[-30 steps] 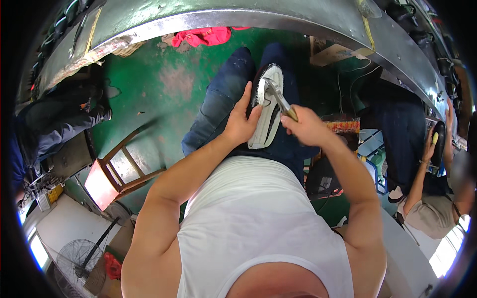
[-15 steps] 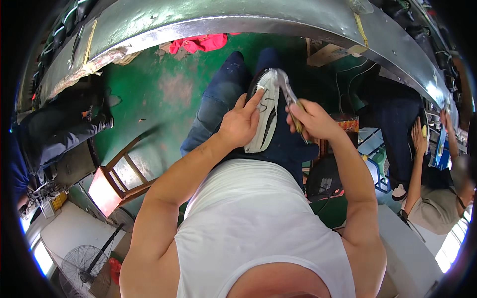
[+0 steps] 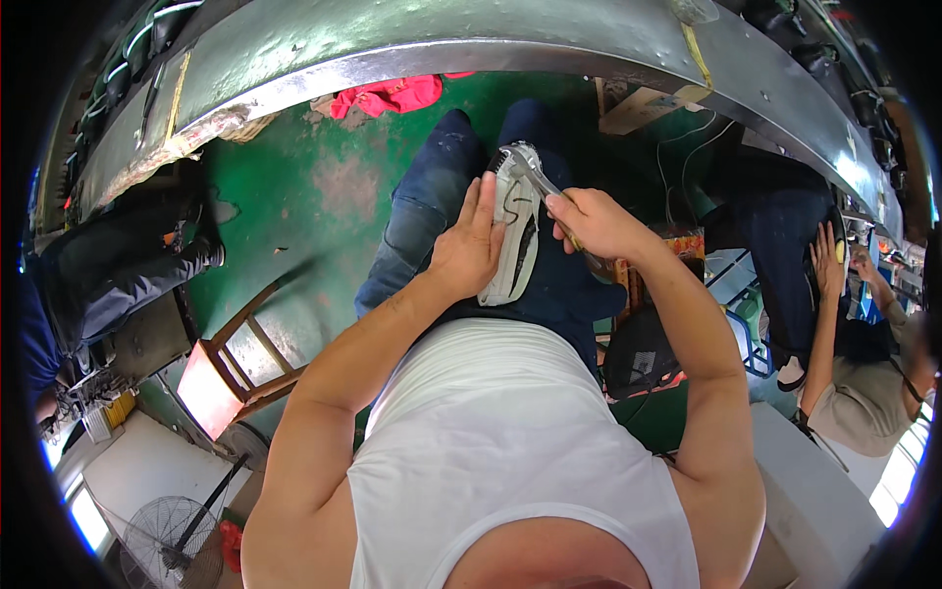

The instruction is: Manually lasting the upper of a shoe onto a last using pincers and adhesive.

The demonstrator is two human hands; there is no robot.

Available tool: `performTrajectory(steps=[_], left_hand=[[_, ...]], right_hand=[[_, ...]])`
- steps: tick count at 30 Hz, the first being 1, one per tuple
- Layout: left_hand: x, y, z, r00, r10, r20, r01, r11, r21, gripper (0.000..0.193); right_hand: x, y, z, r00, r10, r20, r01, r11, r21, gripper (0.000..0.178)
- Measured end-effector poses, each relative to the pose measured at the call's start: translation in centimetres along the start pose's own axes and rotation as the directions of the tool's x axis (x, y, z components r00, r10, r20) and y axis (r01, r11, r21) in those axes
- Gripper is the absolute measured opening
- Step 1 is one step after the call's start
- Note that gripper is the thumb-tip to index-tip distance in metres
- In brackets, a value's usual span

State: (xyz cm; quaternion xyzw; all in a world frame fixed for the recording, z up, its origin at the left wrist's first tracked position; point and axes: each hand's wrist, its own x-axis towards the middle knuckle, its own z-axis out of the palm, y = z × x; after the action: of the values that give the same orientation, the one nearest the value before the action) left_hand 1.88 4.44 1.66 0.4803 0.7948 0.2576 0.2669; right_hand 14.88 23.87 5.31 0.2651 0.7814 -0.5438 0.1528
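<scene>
A pale grey-white shoe [image 3: 516, 226] lies across my thighs, toe pointing away from me. Its toe has a dark ridged edge, and a wavy dark line and a dark slit run along its face. My left hand [image 3: 471, 240] holds it at the left side, fingers straight along the edge and thumb against the shoe. In my right hand [image 3: 594, 224] is a hammer [image 3: 542, 182], its handle gripped in closed fingers. The hammer's metal head meets the toe area, though whether it touches cannot be told.
Ahead curves a metal workbench [image 3: 442, 64], with red cloth [image 3: 392, 95] on the green floor below it. A wooden chair [image 3: 240, 363] stands left, near a fan [image 3: 172, 540]. On the right sits another person [image 3: 863, 393]; a black bag [image 3: 643, 358] lies nearer me.
The hammer's head has shifted left, from the toe's right side to over the toe. My left index finger has moved off the shoe's face to its left edge.
</scene>
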Motion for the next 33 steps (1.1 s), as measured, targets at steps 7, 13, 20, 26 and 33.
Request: performTrajectory(steps=[7,13,20,26,33], left_hand=[[-0.2,-1.0,1.8,0.987,-0.139,-0.085,0.126,0.981,-0.151,0.085],[-0.3,-0.9,0.6,0.977,-0.17,0.13,0.202,0.933,-0.299,0.091],[-3.4,-4.4,1.7,0.968,0.052,0.246,0.141,0.697,-0.703,0.098],[-2.3,-2.8,0.0,0.988,0.051,0.147,0.025,0.882,-0.471,0.083],[9.1,-2.1,-2.7,0.853,-0.308,0.422,0.521,0.451,-0.724,0.048]], right_hand=[[-2.6,0.2,3.3,0.971,-0.235,-0.049,0.188,0.872,-0.453,0.04],[-3.2,1.9,5.0,0.962,-0.25,-0.106,0.178,0.875,-0.451,0.041],[-4.5,-0.9,4.0,0.988,-0.131,-0.079,0.09,0.917,-0.388,0.041],[-5.5,1.7,5.8,0.99,-0.137,-0.027,0.113,0.901,-0.419,0.038],[-5.6,6.9,7.0,0.977,0.132,-0.17,0.013,0.751,0.66,0.042]])
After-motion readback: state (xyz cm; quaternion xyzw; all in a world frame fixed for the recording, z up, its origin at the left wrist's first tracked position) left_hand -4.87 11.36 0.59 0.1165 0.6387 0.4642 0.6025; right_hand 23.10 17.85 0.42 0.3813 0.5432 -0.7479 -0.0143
